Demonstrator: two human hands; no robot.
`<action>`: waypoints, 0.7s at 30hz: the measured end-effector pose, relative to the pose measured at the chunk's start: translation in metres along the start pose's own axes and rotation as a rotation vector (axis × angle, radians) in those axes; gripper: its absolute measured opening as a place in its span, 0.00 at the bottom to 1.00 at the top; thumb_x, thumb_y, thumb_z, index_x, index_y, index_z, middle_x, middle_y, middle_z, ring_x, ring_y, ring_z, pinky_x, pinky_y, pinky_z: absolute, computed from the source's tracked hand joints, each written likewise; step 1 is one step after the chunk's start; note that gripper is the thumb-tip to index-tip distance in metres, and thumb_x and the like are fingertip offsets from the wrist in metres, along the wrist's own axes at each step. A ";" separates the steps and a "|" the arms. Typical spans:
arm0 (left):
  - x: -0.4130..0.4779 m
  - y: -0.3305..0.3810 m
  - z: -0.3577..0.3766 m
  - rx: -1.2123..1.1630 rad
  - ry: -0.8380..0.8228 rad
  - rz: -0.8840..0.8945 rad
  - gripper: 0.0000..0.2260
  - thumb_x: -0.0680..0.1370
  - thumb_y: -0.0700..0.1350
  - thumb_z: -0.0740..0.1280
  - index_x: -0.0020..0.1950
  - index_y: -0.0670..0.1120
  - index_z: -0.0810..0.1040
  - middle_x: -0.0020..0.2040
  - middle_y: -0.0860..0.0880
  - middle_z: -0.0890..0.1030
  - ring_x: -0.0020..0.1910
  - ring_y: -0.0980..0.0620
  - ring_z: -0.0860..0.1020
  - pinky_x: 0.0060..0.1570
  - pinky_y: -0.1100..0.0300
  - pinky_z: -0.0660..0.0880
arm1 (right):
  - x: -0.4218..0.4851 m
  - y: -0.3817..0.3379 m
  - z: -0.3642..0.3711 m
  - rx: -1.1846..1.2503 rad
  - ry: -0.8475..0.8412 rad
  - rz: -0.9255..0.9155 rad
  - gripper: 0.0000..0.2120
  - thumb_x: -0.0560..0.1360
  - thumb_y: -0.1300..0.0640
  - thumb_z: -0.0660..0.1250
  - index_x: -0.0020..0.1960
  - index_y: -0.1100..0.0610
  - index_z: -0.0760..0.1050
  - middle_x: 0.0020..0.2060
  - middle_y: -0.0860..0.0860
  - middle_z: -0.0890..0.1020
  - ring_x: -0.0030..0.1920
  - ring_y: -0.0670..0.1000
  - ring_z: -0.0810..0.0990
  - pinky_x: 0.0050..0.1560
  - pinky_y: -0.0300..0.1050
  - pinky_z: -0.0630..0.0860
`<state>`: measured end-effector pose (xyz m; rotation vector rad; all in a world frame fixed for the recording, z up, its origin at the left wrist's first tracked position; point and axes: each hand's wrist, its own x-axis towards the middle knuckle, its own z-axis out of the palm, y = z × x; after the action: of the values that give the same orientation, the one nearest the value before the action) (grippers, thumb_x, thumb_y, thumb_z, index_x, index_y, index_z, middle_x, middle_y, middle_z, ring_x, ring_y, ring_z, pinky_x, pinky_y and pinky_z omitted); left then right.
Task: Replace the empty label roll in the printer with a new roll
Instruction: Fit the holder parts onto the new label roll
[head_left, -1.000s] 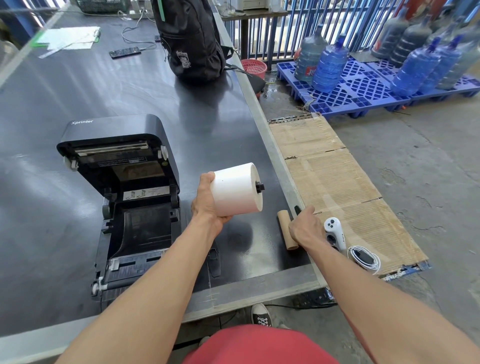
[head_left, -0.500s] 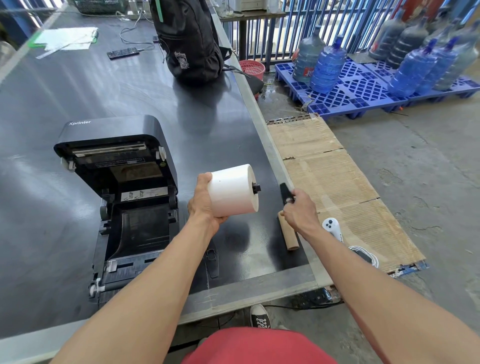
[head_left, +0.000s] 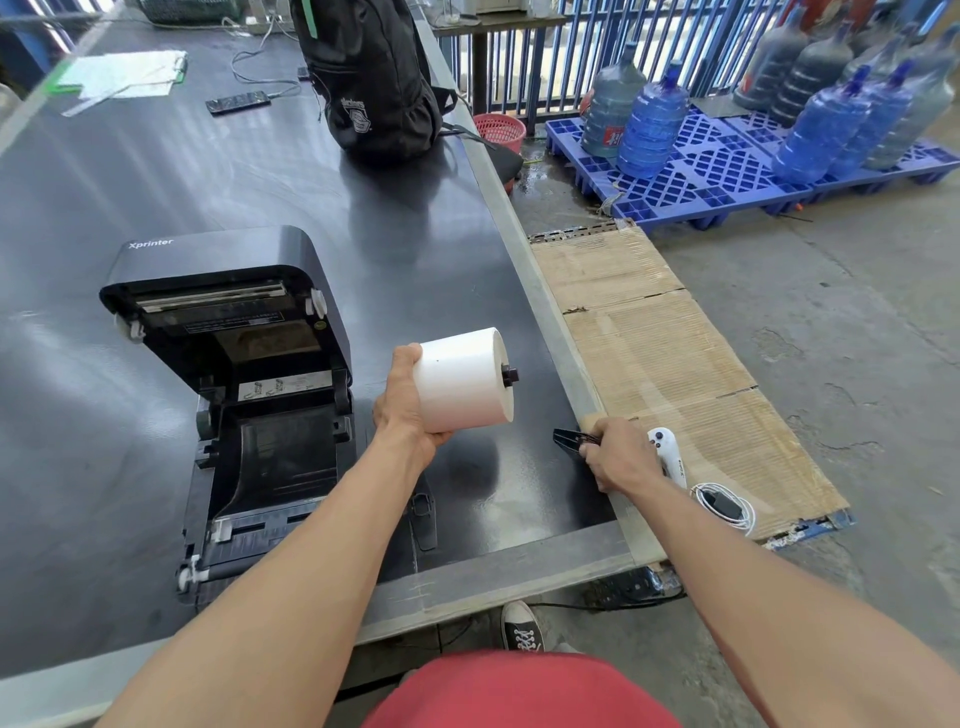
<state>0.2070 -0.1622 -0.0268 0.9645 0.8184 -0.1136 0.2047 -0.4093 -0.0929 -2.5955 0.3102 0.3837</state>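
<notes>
The black label printer (head_left: 270, 457) stands open on the dark table, its lid (head_left: 218, 280) tipped back and its roll bay bare. My left hand (head_left: 405, 410) grips a full white label roll (head_left: 460, 382) just right of the printer, above the table. A black spindle end (head_left: 509, 375) sticks out of the roll's right face. My right hand (head_left: 621, 460) sits at the table's right edge, closed on a black plastic piece (head_left: 569, 439). A tan end of the cardboard core (head_left: 589, 419) peeks out above that hand; the rest of it is hidden.
Another black plastic part (head_left: 423, 519) lies flat on the table beside my left forearm. A white controller (head_left: 670, 452) and a charger with cable (head_left: 724, 506) lie on cardboard right of the table. A black backpack (head_left: 379, 88) stands at the back. Water jugs (head_left: 652, 130) sit on blue pallets.
My right hand lifted the black piece toward the roll, then dropped back to the table's edge. The cardboard core no longer lies in plain view. The roll in my left hand barely moved.
</notes>
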 end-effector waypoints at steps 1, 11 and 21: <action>0.000 -0.001 0.001 0.001 -0.002 -0.001 0.19 0.67 0.59 0.70 0.53 0.51 0.79 0.49 0.47 0.83 0.45 0.43 0.82 0.33 0.53 0.78 | 0.000 -0.002 -0.001 0.006 -0.024 -0.001 0.10 0.73 0.55 0.70 0.35 0.49 0.72 0.36 0.52 0.79 0.41 0.58 0.78 0.42 0.45 0.68; -0.003 -0.005 0.003 -0.008 0.004 0.011 0.17 0.67 0.58 0.70 0.50 0.51 0.79 0.48 0.47 0.83 0.43 0.43 0.82 0.37 0.52 0.78 | -0.004 -0.015 0.002 0.048 -0.115 -0.128 0.12 0.68 0.55 0.71 0.36 0.54 0.67 0.32 0.48 0.77 0.39 0.55 0.77 0.38 0.46 0.70; -0.005 -0.001 -0.002 -0.012 0.007 0.020 0.18 0.68 0.58 0.70 0.53 0.51 0.79 0.49 0.47 0.83 0.44 0.43 0.82 0.37 0.52 0.79 | -0.012 -0.026 0.020 0.173 -0.008 -0.137 0.11 0.70 0.54 0.69 0.43 0.46 0.66 0.36 0.44 0.75 0.41 0.53 0.75 0.37 0.46 0.65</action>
<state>0.2019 -0.1627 -0.0245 0.9624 0.8148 -0.0879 0.1969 -0.3759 -0.0943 -2.4288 0.1541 0.3042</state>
